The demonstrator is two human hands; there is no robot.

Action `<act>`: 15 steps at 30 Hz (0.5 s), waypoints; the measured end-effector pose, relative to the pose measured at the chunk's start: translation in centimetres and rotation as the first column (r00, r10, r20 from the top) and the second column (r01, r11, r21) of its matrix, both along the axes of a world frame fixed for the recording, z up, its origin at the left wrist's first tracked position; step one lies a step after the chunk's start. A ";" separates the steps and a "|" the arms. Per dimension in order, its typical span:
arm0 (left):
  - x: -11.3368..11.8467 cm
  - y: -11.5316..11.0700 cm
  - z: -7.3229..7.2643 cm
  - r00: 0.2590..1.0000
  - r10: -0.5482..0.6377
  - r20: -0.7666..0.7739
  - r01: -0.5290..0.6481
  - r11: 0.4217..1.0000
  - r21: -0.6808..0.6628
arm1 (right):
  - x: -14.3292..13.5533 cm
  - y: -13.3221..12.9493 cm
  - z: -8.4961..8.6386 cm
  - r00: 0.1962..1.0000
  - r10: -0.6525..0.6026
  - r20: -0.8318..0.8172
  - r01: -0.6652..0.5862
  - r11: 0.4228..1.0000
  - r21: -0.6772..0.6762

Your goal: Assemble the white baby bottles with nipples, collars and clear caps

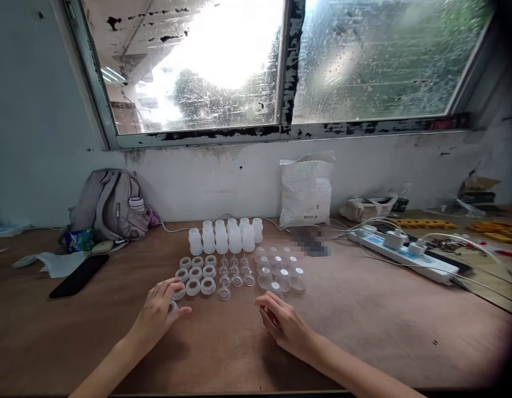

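My left hand (162, 307) is open at the left front of the white rings (192, 287), thumb and fingers apart around one ring (172, 307) that it partly hides. My right hand (281, 320) hovers with curled fingers just in front of the clear domed caps (283, 280); whether anything is inside the fingers is hidden. Between the rings and caps stand small clear nipple-shaped pieces (224, 293) in columns. Behind them, frosted white bottles (221, 239) stand upright in rows.
A black phone (79, 276) and a grey backpack (115, 204) are on the left of the brown table (223, 354). A white bag (306, 193) leans on the wall. At the right are a power strip (405, 257) with cables and yellow parts (426, 224).
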State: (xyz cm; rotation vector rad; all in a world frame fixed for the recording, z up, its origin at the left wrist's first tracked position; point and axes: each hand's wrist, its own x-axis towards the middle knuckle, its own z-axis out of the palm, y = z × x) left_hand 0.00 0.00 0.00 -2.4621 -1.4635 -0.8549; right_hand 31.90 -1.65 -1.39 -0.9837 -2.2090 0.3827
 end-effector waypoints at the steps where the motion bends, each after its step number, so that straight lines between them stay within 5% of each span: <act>1: 0.8 0.0 0.3 1.000 -0.017 -0.010 0.017 1.000 0.004 | 0.3 -0.4 -0.1 0.999 -0.011 0.035 0.011 1.000 0.013; 6: 5.0 1.3 1.2 0.994 -0.033 -0.104 0.028 0.998 -0.057 | 0.2 -1.1 -0.4 0.986 -0.037 0.161 0.026 0.997 0.067; 11: 7.1 3.6 0.4 0.981 0.009 -0.196 -0.027 0.996 -0.088 | -2.0 -0.1 -0.3 0.954 -0.025 0.299 -0.007 0.994 0.105; 15: 7.5 4.5 0.9 0.996 -0.047 -0.072 0.043 0.998 -0.048 | -4.6 1.5 -0.3 0.946 -0.097 0.309 0.060 0.990 0.126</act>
